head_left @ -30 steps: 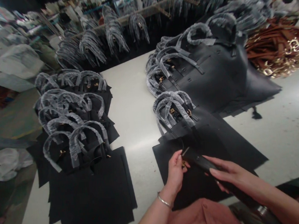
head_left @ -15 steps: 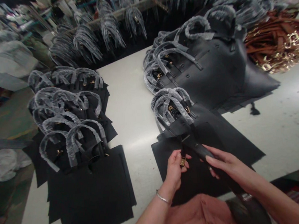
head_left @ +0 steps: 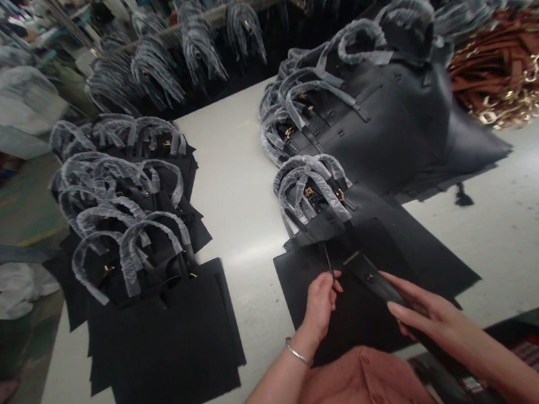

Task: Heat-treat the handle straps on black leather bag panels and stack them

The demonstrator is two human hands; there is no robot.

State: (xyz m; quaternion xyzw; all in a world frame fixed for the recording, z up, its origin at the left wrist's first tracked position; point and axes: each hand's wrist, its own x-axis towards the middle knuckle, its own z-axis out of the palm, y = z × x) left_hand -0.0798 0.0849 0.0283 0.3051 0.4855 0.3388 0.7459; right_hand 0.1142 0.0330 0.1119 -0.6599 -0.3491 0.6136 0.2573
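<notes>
Pinched in my left hand (head_left: 323, 304) is a thin black strap (head_left: 328, 256), seen nearly edge-on at the top of a black bag panel (head_left: 300, 281). My right hand (head_left: 430, 317) is closed around a wide black leather strap (head_left: 370, 276), thumb on top. That strap has a square end and a small hole or stud near it, and its other end runs down toward my lap. Just beyond my hands, black bag pieces with plastic-wrapped handles (head_left: 303, 183) and gold fittings overlap the panel.
On the left of the white table (head_left: 237, 180) lie stacked black panels (head_left: 168, 343) with wrapped handles. A pile of black bag pieces (head_left: 386, 129) fills the back right, beside brown straps (head_left: 498, 69) with gold buckles. Bundled wrapped handles (head_left: 199, 51) hang from a rail behind.
My right hand has drawn the wide strap down and right, away from my left hand, so its square end shows. The gold piece at my left fingers is out of sight now.
</notes>
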